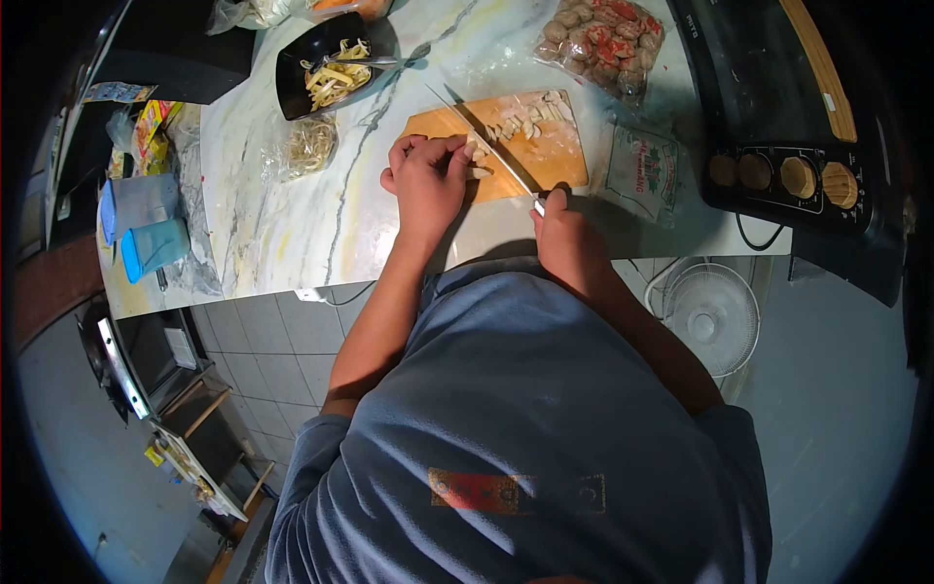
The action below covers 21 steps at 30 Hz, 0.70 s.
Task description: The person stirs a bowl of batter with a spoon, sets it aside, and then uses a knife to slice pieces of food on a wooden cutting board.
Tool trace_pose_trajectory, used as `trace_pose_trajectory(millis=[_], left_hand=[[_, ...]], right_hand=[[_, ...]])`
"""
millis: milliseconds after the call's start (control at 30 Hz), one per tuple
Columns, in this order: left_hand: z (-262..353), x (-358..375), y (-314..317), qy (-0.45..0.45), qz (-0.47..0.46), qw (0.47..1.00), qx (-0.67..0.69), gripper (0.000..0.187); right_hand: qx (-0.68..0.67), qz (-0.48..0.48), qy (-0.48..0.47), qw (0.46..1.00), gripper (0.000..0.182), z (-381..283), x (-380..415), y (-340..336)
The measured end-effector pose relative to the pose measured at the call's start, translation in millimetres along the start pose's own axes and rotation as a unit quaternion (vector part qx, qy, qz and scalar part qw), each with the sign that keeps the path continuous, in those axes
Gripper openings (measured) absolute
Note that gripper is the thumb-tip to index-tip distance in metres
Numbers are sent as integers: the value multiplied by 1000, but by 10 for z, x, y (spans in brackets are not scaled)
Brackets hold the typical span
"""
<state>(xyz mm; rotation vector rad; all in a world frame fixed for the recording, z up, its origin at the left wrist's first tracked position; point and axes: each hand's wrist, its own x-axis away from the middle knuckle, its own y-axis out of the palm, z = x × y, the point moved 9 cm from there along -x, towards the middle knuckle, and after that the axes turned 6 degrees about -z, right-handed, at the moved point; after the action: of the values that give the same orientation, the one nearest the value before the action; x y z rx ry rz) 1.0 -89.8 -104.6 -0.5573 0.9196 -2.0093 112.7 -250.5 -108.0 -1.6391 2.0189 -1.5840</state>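
A wooden cutting board lies near the counter's front edge. My right hand is closed around the handle of a kitchen knife, whose long blade slants up and left across the board. My left hand is left of the blade, its fingertips pinched on a pale piece of food at the board's left part. To the right of the blade are several small pale cut pieces. Another pale piece rests below my left fingertips. What kind of food it is, I cannot make out.
A black bowl holds pale strips and a utensil. Beside it sits a clear bag of sprout-like strands. A bag of brown balls with red packets is behind the board; a printed plastic bag and a black oven stand right.
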Motion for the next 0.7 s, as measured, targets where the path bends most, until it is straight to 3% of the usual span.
trace_pose_trajectory(millis=[300, 467, 700], left_hand=[[37, -4, -44, 38, 38, 998, 33, 17], [21, -6, -17, 2, -2, 1000, 18, 21], [-14, 10, -1, 23, 14, 1000, 16, 21]], right_hand=[[-6, -17, -9, 1000, 27, 10, -51, 26], [13, 19, -32, 999, 28, 31, -71, 32], [12, -3, -21, 1000, 29, 85, -94, 57]])
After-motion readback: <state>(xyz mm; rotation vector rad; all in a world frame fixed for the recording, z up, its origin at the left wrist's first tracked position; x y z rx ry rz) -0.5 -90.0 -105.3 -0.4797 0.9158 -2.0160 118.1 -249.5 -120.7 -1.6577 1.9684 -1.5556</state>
